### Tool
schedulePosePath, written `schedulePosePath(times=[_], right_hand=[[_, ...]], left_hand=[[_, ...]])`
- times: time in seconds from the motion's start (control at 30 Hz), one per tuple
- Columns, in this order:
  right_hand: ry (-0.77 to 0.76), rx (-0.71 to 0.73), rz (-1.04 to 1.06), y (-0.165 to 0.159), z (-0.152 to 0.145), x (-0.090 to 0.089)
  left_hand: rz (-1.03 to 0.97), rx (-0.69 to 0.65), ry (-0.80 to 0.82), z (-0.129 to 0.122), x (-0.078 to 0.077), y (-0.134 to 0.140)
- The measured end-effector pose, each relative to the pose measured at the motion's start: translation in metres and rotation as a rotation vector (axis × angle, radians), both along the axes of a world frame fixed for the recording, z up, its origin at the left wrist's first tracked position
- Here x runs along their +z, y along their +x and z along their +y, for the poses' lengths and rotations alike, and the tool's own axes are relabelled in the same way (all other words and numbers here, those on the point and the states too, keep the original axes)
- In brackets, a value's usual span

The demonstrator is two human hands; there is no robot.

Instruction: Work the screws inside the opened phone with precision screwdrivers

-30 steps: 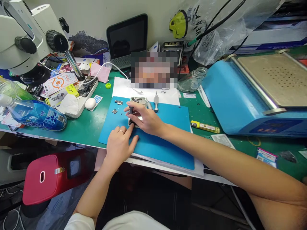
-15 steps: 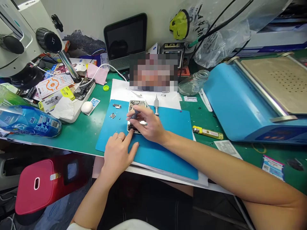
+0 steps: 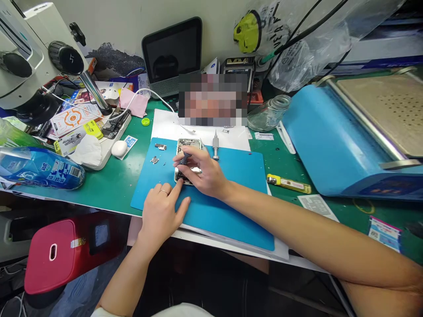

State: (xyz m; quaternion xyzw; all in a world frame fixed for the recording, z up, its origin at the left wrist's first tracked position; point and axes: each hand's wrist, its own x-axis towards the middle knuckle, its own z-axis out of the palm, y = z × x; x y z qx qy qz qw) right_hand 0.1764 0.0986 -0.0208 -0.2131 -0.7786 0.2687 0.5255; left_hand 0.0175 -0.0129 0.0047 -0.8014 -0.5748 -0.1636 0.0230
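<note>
An opened phone (image 3: 189, 142) lies on a blue mat (image 3: 231, 211), its inner parts exposed. My right hand (image 3: 206, 171) is closed around a small grey screwdriver (image 3: 185, 157), held over the phone; the hand hides the tool's tip and much of the phone's right side. My left hand (image 3: 161, 207), wearing a ring, lies with fingers stretched out, its index fingertip touching the phone's lower left corner. A second screwdriver (image 3: 216, 147) stands upright beyond my right hand. Small phone parts (image 3: 161, 146) and a tiny metal piece (image 3: 154, 160) lie left of the phone.
A blue machine with a perforated plate (image 3: 307, 145) fills the right side. A yellow cutter (image 3: 289, 183) and a glass jar (image 3: 269, 113) lie near it. Leftward are a blue bottle (image 3: 39, 167) and a microscope (image 3: 66, 57). A white cable (image 3: 148, 89) arches behind the mat.
The view has shifted very slightly. Both hands keep their places at the phone, and the screwdriver stays in my right hand.
</note>
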Motion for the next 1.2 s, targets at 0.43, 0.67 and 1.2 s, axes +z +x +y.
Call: schedulePosePath(times=[0.43,0.67,1.2], right_hand=[[-0.003,0.000,0.012,0.0001,0.0004,0.0003],[-0.028,-0.004,0.022,0.0017,-0.0026,0.0007],[-0.045,0.001,0.048,0.0037,-0.0031,0.0025]], left_hand=[[-0.004,0.009,0.009,-0.0003,-0.0016,0.0000],[0.013,0.009,-0.019,-0.0012,-0.0005,0.0006],[0.012,0.024,-0.004,-0.0018,-0.0027,0.0012]])
